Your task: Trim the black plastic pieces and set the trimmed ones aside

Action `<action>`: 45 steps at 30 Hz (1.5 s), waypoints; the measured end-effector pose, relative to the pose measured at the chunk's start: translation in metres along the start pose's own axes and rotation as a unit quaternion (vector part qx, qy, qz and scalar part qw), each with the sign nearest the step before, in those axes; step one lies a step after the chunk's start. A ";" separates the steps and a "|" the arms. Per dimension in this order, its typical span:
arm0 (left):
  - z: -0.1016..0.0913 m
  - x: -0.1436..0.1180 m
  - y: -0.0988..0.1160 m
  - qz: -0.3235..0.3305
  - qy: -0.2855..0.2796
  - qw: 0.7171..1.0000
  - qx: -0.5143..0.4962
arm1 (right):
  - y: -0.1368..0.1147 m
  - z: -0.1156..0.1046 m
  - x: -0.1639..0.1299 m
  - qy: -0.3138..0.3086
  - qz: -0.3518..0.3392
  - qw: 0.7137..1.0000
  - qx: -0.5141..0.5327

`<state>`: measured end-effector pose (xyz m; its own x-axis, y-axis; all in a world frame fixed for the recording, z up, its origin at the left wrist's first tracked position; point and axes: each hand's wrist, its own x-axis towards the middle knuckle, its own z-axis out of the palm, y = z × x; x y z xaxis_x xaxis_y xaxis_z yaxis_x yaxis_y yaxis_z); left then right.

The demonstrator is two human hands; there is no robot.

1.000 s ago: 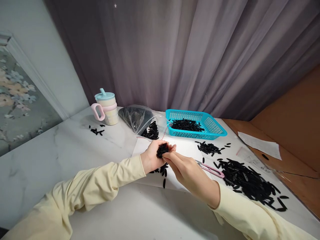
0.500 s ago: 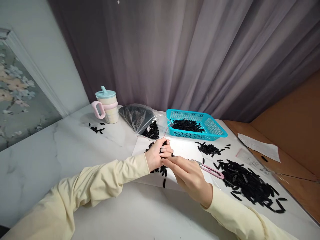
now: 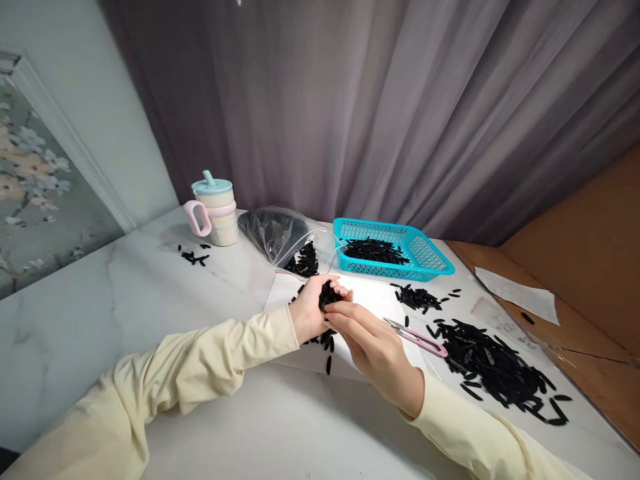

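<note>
My left hand is cupped above a white sheet of paper, its fingers curled around a handful of small, slim black pieces. From the right, my right hand reaches over with its fingers pressed together, their tips touching the handful at the left palm. What those fingertips pinch, if anything, is hidden. Below the hands, loose black pieces of the same kind lie on the paper. Pink-handled thread snips rest just right of my right hand.
A blue basket holds black pieces behind the hands, beside a clear plastic bag of more. A big black heap and a smaller pile lie to the right. A lidded cup stands at back left.
The fingers of my left hand have loosened and spread rightward, so more of the black pieces show in the palm. My right hand has shifted very slightly and stays against it.
</note>
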<state>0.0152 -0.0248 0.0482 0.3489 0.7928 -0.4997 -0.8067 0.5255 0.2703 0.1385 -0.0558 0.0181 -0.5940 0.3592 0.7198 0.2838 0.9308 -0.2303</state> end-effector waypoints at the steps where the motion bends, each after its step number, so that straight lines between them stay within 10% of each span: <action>1: -0.001 0.000 -0.001 0.003 0.004 1.000 0.004 | -0.001 0.000 0.000 -0.012 -0.006 1.000 -0.019; 9: -0.001 0.004 0.011 -0.051 -0.023 0.991 0.119 | -0.018 -0.011 0.005 -0.043 -0.113 0.982 -0.148; 14: -0.009 -0.006 0.010 -0.006 -0.073 0.973 0.217 | -0.020 -0.023 0.008 -0.015 0.126 0.989 0.072; 18: -0.037 -0.019 0.004 0.065 -0.097 0.943 0.313 | -0.013 -0.027 -0.002 -0.033 0.395 0.842 0.367; 21: -0.060 -0.024 0.001 0.197 -0.085 0.824 0.525 | -0.007 -0.022 -0.016 -0.017 0.473 0.741 0.476; 24: -0.073 -0.026 -0.001 0.244 -0.109 0.728 0.631 | -0.005 -0.016 -0.026 0.002 0.486 0.700 0.523; 28: -0.074 -0.027 0.000 0.307 -0.139 0.641 0.690 | -0.007 -0.013 -0.029 0.010 0.492 0.687 0.535; 32: -0.075 -0.028 0.000 0.308 -0.186 0.611 0.705 | -0.013 -0.012 -0.029 -0.002 0.492 0.685 0.538; 41: -0.084 -0.028 -0.004 0.350 -0.239 0.483 0.766 | -0.019 -0.008 -0.031 -0.064 0.444 0.742 0.498; 45: -0.085 -0.027 -0.004 0.363 -0.239 0.486 0.759 | -0.022 -0.011 -0.030 -0.113 0.423 0.793 0.424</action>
<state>-0.0318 -0.0744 -0.0090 0.5994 0.7292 0.3302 0.3526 -0.6109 0.7089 0.1585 -0.0879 0.0087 -0.6078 0.7930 -0.0402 0.1008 0.0269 -0.9945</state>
